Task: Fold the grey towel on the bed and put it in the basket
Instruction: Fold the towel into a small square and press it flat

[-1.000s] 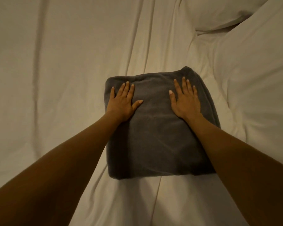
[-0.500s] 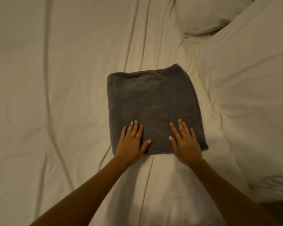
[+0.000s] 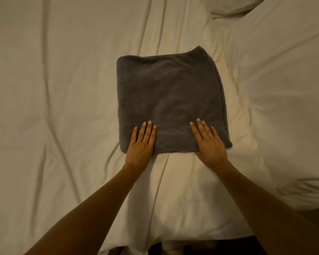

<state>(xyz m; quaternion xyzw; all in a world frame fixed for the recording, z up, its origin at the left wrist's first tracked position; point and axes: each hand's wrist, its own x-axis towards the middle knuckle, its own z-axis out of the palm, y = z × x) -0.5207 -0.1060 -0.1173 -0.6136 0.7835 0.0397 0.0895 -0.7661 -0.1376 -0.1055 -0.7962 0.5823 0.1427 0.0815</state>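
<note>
The grey towel [image 3: 169,92] lies folded into a thick square on the white bed sheet [image 3: 63,107]. My left hand [image 3: 141,144] rests flat on its near left corner, fingers straight on the cloth. At the near right corner my right hand [image 3: 209,142] lies with straight fingers on top; its thumb is hidden at the towel's near edge. No basket is in view.
A puffy white duvet [image 3: 284,107] bulges along the right side, close to the towel's right edge. A pillow [image 3: 234,4] lies at the top. The bed's near edge [image 3: 173,243] shows at the bottom, with dark floor below it.
Both hands slid from the far part of the towel down to its near edge. The thumbs, spread out half a second ago, are now tucked out of sight.
</note>
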